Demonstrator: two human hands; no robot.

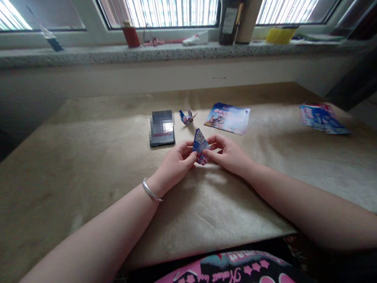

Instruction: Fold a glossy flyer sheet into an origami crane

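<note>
A small folded paper (201,145), blue with a printed code near its pointed top, is held up between my two hands over the table. My left hand (180,157) pinches its left edge, thumb in front and fingers behind. On the opposite edge my right hand (225,152) grips it the same way. The paper is diamond-shaped, with red and white print at its lower tip. Just beyond it stands a folded paper crane (188,117) in similar printed paper. Left of the crane lies a dark phone-like device (162,135), its screen blurred.
Printed blue sheets (229,118) lie behind my right hand. More blue and red leaflets (324,118) are fanned out at the table's far right. Beyond the tan table (88,168), a stone windowsill (91,56) holds a dark jar (229,19), a red-brown bottle (131,35) and a yellow item (280,35).
</note>
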